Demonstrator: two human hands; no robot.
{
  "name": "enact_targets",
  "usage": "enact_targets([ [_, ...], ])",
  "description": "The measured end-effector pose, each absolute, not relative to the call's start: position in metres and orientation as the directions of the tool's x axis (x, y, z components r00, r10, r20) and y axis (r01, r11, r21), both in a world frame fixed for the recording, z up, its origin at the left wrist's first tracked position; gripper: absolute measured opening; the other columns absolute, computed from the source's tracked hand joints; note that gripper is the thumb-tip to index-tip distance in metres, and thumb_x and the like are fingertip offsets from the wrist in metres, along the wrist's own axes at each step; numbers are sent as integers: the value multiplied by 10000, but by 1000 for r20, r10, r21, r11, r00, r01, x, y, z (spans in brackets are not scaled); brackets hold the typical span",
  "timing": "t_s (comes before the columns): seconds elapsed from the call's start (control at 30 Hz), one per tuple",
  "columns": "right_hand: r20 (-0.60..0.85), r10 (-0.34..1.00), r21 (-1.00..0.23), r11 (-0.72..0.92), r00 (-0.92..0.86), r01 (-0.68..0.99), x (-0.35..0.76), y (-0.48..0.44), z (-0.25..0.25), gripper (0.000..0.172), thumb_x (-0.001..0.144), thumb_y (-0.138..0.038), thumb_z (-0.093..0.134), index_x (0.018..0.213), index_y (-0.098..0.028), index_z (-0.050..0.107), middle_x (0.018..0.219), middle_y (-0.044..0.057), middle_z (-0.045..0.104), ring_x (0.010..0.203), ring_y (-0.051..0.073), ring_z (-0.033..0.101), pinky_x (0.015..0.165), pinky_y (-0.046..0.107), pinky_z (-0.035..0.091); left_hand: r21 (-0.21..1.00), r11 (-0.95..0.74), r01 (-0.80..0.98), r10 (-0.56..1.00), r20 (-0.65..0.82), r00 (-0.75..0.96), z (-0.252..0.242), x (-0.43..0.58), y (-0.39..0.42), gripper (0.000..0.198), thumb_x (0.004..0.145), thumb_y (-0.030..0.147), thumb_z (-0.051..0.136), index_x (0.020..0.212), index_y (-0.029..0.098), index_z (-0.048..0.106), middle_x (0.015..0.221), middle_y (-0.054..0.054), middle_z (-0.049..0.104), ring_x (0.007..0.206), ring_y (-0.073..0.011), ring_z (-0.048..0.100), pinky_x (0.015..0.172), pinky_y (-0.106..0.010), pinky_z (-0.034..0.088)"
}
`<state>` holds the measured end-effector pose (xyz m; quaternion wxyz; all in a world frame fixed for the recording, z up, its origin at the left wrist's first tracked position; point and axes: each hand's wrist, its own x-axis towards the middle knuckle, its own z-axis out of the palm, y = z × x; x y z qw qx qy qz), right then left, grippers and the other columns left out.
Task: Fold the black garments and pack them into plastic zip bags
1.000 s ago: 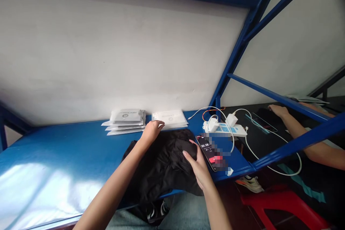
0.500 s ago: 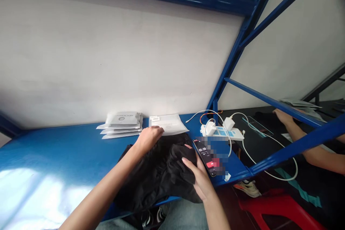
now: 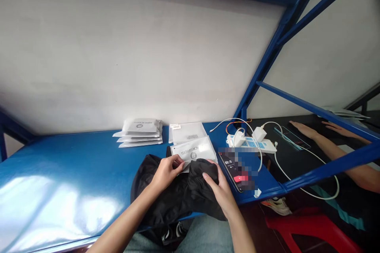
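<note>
My left hand (image 3: 166, 172) pinches the near corner of a flat frosted plastic bag (image 3: 197, 151) printed with a logo, which lies across the far side of a crumpled black garment (image 3: 173, 193). My right hand (image 3: 219, 191) is closed on a bunched fold of that garment, just left of a smartphone (image 3: 234, 168) with a lit timer screen. The garment spills over the front edge of the blue shelf table (image 3: 74, 174).
A stack of filled white bags (image 3: 139, 132) and more flat empty bags (image 3: 187, 131) lie by the wall. A white power strip (image 3: 252, 142) with chargers and cables sits right of them. Another person's forearms (image 3: 341, 154) rest on a dark table at right, behind blue frame bars. A red stool (image 3: 308, 225) stands below.
My left hand drew back from the flat bag pile by the wall, bringing one bag onto the black garment. My right hand stayed on the garment.
</note>
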<state>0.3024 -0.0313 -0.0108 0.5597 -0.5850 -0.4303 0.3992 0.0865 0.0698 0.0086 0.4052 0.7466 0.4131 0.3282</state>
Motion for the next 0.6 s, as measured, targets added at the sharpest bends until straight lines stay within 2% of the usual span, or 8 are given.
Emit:
enact_targets([
  [0.17, -115, 942, -991, -132, 315, 33, 303, -35, -15, 574, 782, -465, 818, 1319, -321, 673, 1407, 34, 667, 1391, 323, 539, 1201, 491, 390, 888, -318, 333, 901, 173, 398, 8, 87, 68, 303, 951, 445, 619, 826, 176, 681, 772, -38, 727, 715, -187, 669, 666, -247, 482],
  [0.23, -121, 952, -991, -130, 280, 14, 303, -35, -12, 556, 782, -463, 820, 1301, -315, 685, 1390, 34, 681, 1379, 321, 553, 1197, 495, 393, 874, -339, 349, 895, 186, 404, 7, 87, 68, 294, 960, 430, 611, 830, 176, 684, 780, -41, 728, 715, -185, 669, 668, -248, 484],
  [0.3, -99, 960, -995, -91, 263, -45, 303, -33, -11, 534, 804, -461, 801, 1301, -305, 682, 1377, 38, 691, 1359, 309, 576, 1191, 492, 402, 830, -407, 382, 871, 227, 436, 5, 88, 66, 277, 975, 405, 594, 841, 184, 691, 798, -43, 724, 732, -182, 668, 685, -249, 484],
  [0.4, -99, 939, -989, -56, 330, -136, 303, -28, -13, 529, 818, -465, 783, 1305, -292, 674, 1362, 47, 701, 1327, 302, 607, 1167, 494, 432, 723, -544, 426, 815, 336, 472, 1, 88, 61, 250, 1005, 359, 547, 866, 202, 682, 827, -36, 687, 746, -167, 643, 701, -247, 475],
  [0.5, -96, 919, -994, -68, 382, -87, 304, -25, -19, 526, 792, -460, 795, 1273, -270, 700, 1324, 70, 722, 1298, 322, 626, 1158, 515, 436, 661, -605, 445, 786, 405, 467, -4, 89, 58, 214, 1018, 311, 523, 878, 211, 651, 838, -23, 658, 730, -149, 619, 691, -240, 469],
  [0.6, -92, 940, -995, -97, 327, -3, 305, -24, -22, 522, 785, -446, 797, 1267, -263, 710, 1327, 76, 721, 1306, 327, 619, 1169, 520, 417, 627, -622, 469, 775, 407, 484, -4, 90, 58, 159, 1007, 303, 542, 938, 219, 657, 920, -35, 669, 820, -168, 649, 742, -253, 497],
])
